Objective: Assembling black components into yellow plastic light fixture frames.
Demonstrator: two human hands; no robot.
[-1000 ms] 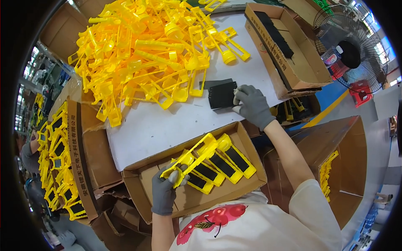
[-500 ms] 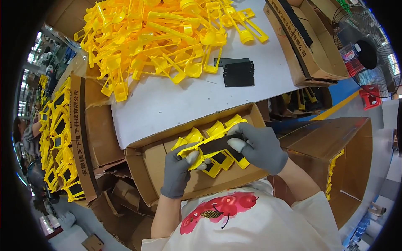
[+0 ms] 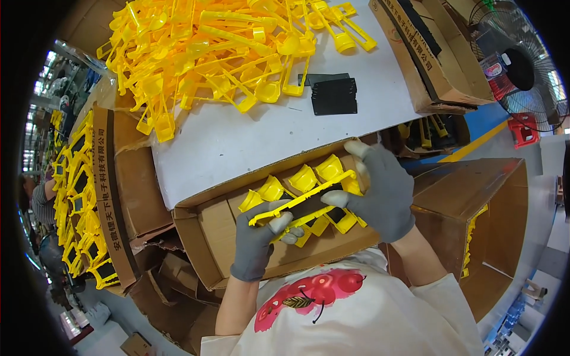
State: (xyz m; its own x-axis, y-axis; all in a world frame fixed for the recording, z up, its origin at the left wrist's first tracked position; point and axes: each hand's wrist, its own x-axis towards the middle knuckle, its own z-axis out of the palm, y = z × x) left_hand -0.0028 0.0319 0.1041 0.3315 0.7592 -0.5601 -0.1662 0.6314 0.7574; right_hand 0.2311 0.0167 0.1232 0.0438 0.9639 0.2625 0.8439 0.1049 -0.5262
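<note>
My left hand [image 3: 252, 246], in a grey glove with pale fingertips, grips the left end of a yellow plastic frame [image 3: 297, 200]. A black sheet [image 3: 309, 207] lies between the frame's two long rails. My right hand [image 3: 387, 193], gloved alike, is at the frame's right end. Its fingers are spread upward, and its thumb rests against the frame near the black sheet. Beneath, several more yellow frames [image 3: 303, 178] with dark inserts lie in a row inside a shallow cardboard box [image 3: 205, 234].
A heap of yellow frames [image 3: 196, 53] covers the far white table [image 3: 237, 139], beside a small stack of black sheets [image 3: 334, 97]. At the left stands a carton [image 3: 110, 196] of filled frames. Cartons [image 3: 463, 202] and a fan [image 3: 522, 71] stand at the right.
My right hand has loosened from the frame's right end and spread its fingers up and away. The left hand keeps its grip, and the view has shifted slightly.
</note>
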